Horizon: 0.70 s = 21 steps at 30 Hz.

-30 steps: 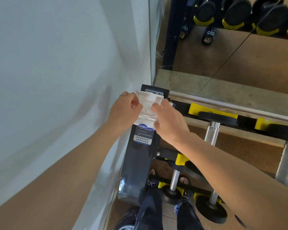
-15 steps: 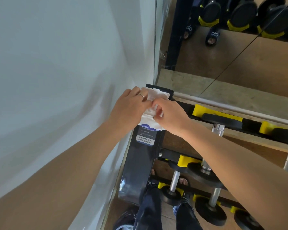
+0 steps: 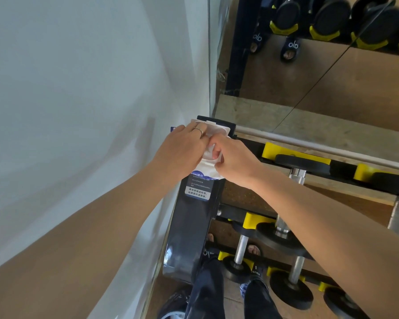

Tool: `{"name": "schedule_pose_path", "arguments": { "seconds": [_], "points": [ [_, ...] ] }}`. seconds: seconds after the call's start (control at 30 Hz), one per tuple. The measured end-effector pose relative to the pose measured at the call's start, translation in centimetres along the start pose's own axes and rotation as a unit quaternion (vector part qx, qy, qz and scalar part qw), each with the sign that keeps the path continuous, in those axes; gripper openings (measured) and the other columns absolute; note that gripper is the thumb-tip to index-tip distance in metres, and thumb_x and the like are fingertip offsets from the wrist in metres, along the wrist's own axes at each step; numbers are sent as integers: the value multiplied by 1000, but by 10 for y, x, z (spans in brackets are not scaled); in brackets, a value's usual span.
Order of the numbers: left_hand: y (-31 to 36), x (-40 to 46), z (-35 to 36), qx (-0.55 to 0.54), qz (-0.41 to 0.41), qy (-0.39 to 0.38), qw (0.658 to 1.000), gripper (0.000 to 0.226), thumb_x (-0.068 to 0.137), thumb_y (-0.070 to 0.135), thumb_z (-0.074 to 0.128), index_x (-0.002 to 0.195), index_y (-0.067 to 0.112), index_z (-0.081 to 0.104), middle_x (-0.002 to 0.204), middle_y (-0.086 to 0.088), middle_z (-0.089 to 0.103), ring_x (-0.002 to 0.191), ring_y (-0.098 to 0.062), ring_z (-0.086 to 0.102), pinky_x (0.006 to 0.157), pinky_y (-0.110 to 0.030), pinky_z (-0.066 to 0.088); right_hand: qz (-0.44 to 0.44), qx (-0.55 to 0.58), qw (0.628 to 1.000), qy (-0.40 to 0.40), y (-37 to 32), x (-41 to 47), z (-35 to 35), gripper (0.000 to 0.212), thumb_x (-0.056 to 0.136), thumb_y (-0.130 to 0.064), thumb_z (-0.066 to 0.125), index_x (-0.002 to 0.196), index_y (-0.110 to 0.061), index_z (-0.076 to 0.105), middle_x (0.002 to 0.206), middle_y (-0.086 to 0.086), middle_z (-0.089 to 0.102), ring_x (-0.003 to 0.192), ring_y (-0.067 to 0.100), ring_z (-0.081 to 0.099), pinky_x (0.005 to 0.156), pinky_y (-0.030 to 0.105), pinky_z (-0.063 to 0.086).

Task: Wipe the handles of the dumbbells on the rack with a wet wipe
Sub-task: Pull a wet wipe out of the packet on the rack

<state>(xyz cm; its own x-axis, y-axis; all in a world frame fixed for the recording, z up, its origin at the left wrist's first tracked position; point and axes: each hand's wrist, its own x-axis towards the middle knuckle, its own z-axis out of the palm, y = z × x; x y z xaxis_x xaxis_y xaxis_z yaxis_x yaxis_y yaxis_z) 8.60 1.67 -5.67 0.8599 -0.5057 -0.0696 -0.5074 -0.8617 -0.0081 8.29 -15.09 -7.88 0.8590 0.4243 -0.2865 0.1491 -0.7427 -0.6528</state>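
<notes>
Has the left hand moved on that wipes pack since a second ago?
Yes. The left hand slid from the pack's left edge over the top of the wipes pack, meeting the right hand.

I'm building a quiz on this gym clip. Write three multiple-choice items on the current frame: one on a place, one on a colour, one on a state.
1. Where does the wet wipe pack sit?
A. on top of the rack's black end post, beside the white wall
B. on the floor
C. on a dumbbell handle

2. What colour are the cradles that hold the dumbbells?
A. red
B. yellow
C. white

3. What are the hands doing?
A. hanging idle
B. wiping a handle
C. both working at the pack

Answers: 1 A, the pack lies on the post next to the wall. 2 B, the cradles are yellow under black plates. 3 C, the left hand and right hand meet over the pack, and no dumbbell handle is touched.
</notes>
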Motion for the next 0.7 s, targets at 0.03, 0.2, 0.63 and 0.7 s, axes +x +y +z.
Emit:
{"name": "schedule_pose_path", "arguments": {
  "seconds": [0.03,0.2,0.63,0.7],
  "points": [
    [0,-1,0,5,5,0,1000,30,73,13,82,99,8,71,108,-11,65,100,-27,62,77,-37,52,0,-2,1000,-1,1,0,0,34,81,2,61,103,-20,49,92,-5,58,81,10,56,67,21,46],
    [3,1,2,9,9,7,1000,24,75,17,81,96,10,73,105,-9,66,99,-25,63,75,-35,50,9,8,1000,-11,0,-1,-2,33,78,3,61,102,-16,47,84,-9,52,75,12,53,57,22,38],
    [-2,-6,-3,-239,-100,5,966,17,101,10,46,102,-1,59,113,-8,49,86,-14,45,74,-28,45,-25,-28,999,14,-6,1,7,57,84,-22,70,125,-11,33,98,0,55,80,16,61,66,33,56],
    [2,-7,-13,-312,-139,-15,940,16,102,11,45,98,3,59,109,-2,47,83,-9,44,75,-13,38,-27,-44,999,15,-7,2,8,54,87,-26,70,126,-9,36,114,6,53,86,18,61,70,34,55]
  ]
}}
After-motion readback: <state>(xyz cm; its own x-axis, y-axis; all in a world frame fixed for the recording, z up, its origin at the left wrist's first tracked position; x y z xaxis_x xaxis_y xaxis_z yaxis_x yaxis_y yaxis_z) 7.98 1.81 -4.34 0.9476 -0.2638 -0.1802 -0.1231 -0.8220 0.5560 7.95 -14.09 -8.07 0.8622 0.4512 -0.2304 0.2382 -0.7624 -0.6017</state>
